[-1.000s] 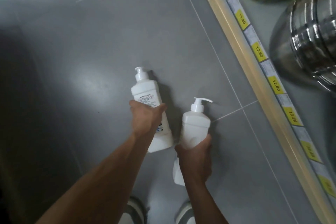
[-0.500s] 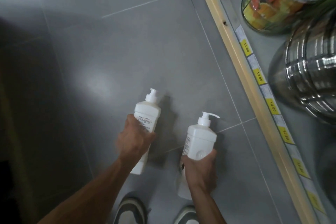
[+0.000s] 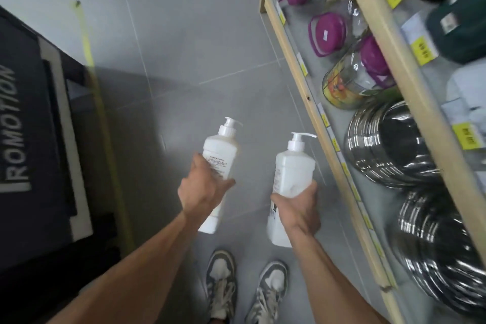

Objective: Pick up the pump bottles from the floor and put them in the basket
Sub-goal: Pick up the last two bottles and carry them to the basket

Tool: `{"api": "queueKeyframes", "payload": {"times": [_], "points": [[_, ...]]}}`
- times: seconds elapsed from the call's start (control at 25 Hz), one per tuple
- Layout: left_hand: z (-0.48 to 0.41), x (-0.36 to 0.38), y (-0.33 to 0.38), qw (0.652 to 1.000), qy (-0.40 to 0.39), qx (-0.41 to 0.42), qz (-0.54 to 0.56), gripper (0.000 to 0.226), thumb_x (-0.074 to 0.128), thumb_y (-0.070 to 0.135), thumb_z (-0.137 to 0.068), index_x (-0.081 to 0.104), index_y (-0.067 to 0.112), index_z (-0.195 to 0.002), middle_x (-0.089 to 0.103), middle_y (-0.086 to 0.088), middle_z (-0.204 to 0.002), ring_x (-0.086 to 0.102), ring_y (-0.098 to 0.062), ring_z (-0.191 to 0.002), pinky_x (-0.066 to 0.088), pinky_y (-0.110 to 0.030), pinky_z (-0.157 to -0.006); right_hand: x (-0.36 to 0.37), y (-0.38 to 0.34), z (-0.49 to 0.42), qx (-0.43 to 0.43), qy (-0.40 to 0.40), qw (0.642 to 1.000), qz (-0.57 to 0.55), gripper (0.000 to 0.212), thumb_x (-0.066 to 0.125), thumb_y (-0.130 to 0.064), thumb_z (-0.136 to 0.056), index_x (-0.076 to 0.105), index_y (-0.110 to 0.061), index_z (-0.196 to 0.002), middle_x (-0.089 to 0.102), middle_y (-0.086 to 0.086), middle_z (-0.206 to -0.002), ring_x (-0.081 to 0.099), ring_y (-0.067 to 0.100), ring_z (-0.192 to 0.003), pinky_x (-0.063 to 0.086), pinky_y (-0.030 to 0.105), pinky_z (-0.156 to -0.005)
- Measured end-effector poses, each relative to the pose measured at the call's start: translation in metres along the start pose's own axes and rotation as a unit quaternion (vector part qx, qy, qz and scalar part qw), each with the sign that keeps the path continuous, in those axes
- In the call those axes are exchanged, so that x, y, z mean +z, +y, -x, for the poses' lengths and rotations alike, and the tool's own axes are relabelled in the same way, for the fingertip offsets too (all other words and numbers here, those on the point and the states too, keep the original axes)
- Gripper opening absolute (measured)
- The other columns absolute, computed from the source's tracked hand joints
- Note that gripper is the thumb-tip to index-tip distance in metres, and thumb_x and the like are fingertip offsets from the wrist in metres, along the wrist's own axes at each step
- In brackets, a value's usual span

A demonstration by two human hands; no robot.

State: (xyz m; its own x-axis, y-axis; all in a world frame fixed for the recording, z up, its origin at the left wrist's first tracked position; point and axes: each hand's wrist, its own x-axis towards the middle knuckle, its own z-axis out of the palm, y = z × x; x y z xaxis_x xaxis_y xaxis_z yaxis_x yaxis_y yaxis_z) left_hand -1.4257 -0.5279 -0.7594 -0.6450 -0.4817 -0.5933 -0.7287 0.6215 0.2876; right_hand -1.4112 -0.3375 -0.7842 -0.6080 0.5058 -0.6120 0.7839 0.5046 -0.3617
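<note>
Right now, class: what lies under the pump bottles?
Grey floor tiles and shoes. The left hand and right hand hold the left bottle and right bottle up; tiles directly beneath are covered.
</note>
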Motion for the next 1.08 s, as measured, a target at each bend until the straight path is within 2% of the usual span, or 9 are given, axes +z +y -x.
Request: {"api": "queueKeyframes", "payload": {"times": [0.12,0.24,0.4,0.52,0.76,0.96,1.08], "points": [[0.058,-0.069,0.014,1.0,-0.006,0.003,0.012,0.064,0.08,0.047,-0.067,0.036,0.021,-0.106,0.063,-0.003,-0.115,0.065,-0.039,-0.097,0.045,-0.038,-0.076,-0.062,-0.045,0.062,-0.015,-0.018,1.0,0.005,0.08,0.084,-0.034,-0.063,0.039,-0.023,-0.128,0.063,0.002,-0.121,0.066,0.034,-0.099,0.048,0.038,-0.078],[0.132,-0.147,0.025,1.0,-0.013,0.008,0.017,0.067,0.08,0.047,-0.066,0.037,0.022,-0.11,0.064,-0.002,-0.112,0.066,-0.037,-0.094,0.05,-0.039,-0.079,-0.139,-0.083,0.14,-0.03,-0.044,0.998,0.02,0.079,0.084,-0.036,-0.063,0.038,-0.024,-0.127,0.063,0.002,-0.12,0.065,0.034,-0.1,0.047,0.036,-0.077],[0.225,-0.231,0.029,0.999,-0.002,0.008,0.048,0.066,0.08,0.045,-0.066,0.036,0.023,-0.111,0.061,0.001,-0.113,0.065,-0.035,-0.094,0.051,-0.041,-0.082,-0.221,-0.111,0.226,-0.04,-0.038,0.998,0.041,0.082,0.083,-0.038,-0.064,0.036,-0.024,-0.13,0.064,0.002,-0.119,0.064,0.034,-0.098,0.042,0.035,-0.075],[0.271,-0.275,0.022,0.996,0.021,-0.019,0.089,0.069,0.079,0.05,-0.065,0.034,0.024,-0.11,0.061,0.0,-0.111,0.064,-0.036,-0.096,0.054,-0.047,-0.086,-0.261,-0.124,0.273,-0.037,-0.022,0.999,0.032,0.077,0.083,-0.038,-0.063,0.038,-0.022,-0.124,0.064,0.004,-0.115,0.062,0.031,-0.093,0.045,0.036,-0.076],[0.339,-0.335,-0.002,0.991,0.048,-0.01,0.125,0.07,0.078,0.051,-0.062,0.034,0.024,-0.11,0.061,-0.001,-0.108,0.066,-0.034,-0.091,0.056,-0.051,-0.084,-0.308,-0.13,0.355,-0.087,-0.025,0.996,0.021,0.078,0.082,-0.038,-0.059,0.039,-0.022,-0.122,0.065,0.003,-0.111,0.065,0.03,-0.089,0.054,0.04,-0.081],[0.381,-0.358,-0.018,0.986,0.073,-0.008,0.147,0.069,0.076,0.05,-0.059,0.036,0.024,-0.108,0.058,0.002,-0.103,0.065,-0.03,-0.087,0.057,-0.049,-0.082,-0.317,-0.123,0.389,-0.136,-0.055,0.988,0.049,0.076,0.082,-0.038,-0.063,0.037,-0.025,-0.123,0.063,0.001,-0.113,0.063,0.031,-0.097,0.048,0.038,-0.081],[0.398,-0.363,-0.025,0.977,0.109,-0.035,0.179,0.069,0.076,0.05,-0.059,0.036,0.024,-0.109,0.058,0.003,-0.102,0.065,-0.028,-0.086,0.057,-0.049,-0.081,-0.319,-0.129,0.394,-0.181,-0.083,0.976,0.085,0.075,0.082,-0.038,-0.064,0.036,-0.026,-0.122,0.064,0.001,-0.113,0.06,0.03,-0.09,0.047,0.037,-0.08]]}}
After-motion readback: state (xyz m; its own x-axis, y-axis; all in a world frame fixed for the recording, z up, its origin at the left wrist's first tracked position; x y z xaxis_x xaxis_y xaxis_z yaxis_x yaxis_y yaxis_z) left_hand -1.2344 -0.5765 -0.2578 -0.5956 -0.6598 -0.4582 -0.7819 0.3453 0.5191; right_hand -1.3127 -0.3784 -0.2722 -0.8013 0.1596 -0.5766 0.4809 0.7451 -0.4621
